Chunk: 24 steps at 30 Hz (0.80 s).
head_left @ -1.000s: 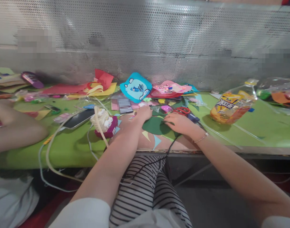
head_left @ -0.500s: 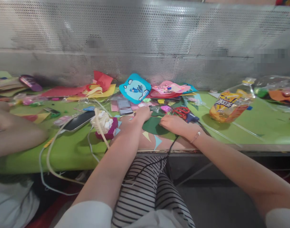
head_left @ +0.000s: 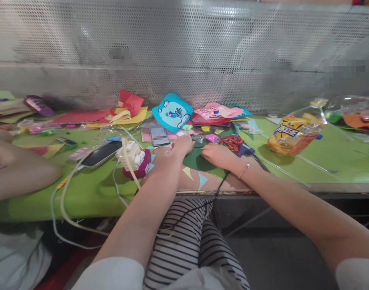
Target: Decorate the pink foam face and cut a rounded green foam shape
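Note:
On the table in front of me lies a dark green paper with a curved edge. My right hand is closed at its right side, fingers bent and pressed onto it. At the paper's upper left, my left hand is bent downward with its fingers drawn together; whatever they hold is hidden behind the hand. A pink lump and red-handled scissors lie just beyond my right hand. Pale yellow and light blue paper scraps are scattered nearer to me.
Left stand a cream-topped cup-like thing and a phone with cables. A clear bottle and snack bag are right. Painted blue and pink cutouts lean at the back. A co-worker's arm rests far left.
The view has shifted very slightly. My right hand has edged a little left along the green paper; my left hand stays in about the same place.

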Motion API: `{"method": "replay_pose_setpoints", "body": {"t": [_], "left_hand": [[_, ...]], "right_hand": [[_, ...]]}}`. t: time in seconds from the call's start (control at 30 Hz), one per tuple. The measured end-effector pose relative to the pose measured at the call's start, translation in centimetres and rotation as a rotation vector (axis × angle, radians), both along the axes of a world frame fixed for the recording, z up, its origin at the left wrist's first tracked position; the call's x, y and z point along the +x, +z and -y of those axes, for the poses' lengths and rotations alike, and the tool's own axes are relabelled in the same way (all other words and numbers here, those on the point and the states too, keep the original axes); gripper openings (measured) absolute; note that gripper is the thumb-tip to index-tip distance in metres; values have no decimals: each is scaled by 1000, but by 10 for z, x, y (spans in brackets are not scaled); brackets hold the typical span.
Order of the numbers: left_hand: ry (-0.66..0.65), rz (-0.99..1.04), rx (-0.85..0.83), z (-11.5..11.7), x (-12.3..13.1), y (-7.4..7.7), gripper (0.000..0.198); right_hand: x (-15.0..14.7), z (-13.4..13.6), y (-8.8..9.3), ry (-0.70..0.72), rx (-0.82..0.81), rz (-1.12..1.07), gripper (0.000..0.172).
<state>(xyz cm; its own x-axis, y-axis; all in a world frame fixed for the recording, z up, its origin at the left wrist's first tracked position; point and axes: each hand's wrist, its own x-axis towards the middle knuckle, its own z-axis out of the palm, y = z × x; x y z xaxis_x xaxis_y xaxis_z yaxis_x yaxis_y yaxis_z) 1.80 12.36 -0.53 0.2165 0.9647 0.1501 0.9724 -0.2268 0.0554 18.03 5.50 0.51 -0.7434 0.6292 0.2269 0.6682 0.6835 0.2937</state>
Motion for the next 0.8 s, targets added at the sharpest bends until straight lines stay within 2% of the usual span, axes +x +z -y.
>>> {"method": "replay_pose_setpoints", "body": {"t": [0.2,0.27,0.4,0.47,0.63,0.8], "left_hand": [[-3,-11,-12,2,1,1,47],[-8,-9,-17,1,0,1,47],[-13,11,-40,0,-1,3,45],[-12,28,-27,2,0,6,43],[-35,38,138,18,15,10,39],[-71,-2,209,27,33,3,42]], "right_hand": [[2,5,1,21,-25,-30,29],[9,4,2,7,-29,-122,30],[31,-1,4,-56,-28,-354,44],[38,-1,3,-77,-49,-397,47],[40,9,0,-72,-89,-262,42],[40,13,2,-153,-93,-168,31]]}}
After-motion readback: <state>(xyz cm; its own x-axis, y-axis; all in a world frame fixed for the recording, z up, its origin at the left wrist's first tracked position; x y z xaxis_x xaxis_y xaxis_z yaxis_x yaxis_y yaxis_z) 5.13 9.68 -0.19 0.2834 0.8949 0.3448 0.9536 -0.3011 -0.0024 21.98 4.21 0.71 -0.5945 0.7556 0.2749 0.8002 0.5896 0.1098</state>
